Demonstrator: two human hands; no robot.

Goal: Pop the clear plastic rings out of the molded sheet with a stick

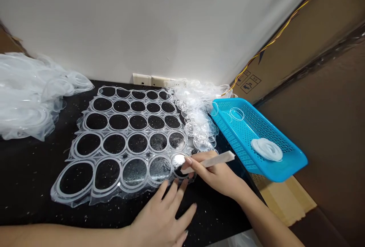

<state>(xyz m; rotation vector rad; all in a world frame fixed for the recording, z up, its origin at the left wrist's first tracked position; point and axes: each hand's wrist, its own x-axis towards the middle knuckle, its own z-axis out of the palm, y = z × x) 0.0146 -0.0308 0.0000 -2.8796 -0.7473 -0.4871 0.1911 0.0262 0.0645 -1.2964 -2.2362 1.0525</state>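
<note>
A clear plastic sheet [125,140] moulded with rows of round rings lies flat on the black speckled table [25,174]. My left hand [164,216] rests open at the sheet's near edge, fingertips pressing on it. My right hand [215,174] is closed around a flat white stick [211,161], whose tip meets a ring at the sheet's near right corner. Several of the near-right circles still carry a shiny film.
A heap of loose clear rings [199,113] lies right of the sheet. A blue mesh basket [256,140] holds a white ring stack [266,148] and overhangs the table's right edge. Crumpled plastic sheets [28,98] pile at the left. Cardboard boxes [313,68] stand right.
</note>
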